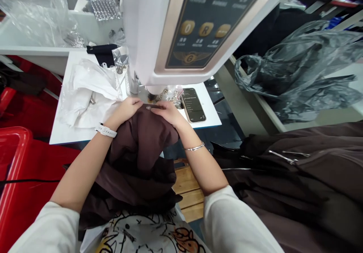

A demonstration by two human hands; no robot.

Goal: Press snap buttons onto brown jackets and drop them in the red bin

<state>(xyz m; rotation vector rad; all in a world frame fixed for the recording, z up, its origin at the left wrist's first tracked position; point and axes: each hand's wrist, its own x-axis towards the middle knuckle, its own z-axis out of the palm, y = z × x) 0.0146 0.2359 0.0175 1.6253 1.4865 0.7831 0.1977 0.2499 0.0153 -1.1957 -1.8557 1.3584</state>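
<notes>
A dark brown garment hangs from both hands and spreads down over my lap. My left hand is closed on its upper edge, left of a small round metal snap set in the fabric. On the other side of the snap, my right hand pinches the same edge, thumb close to the metal. Right above the hands stands the head of a white machine with a dark button panel. Its lower working parts are mostly hidden behind the hands and the machine head.
A phone lies on the white table right of my hands; white sheets in clear plastic lie left. Red bins stand at far left. More brown garments are heaped right, below a grey plastic bag.
</notes>
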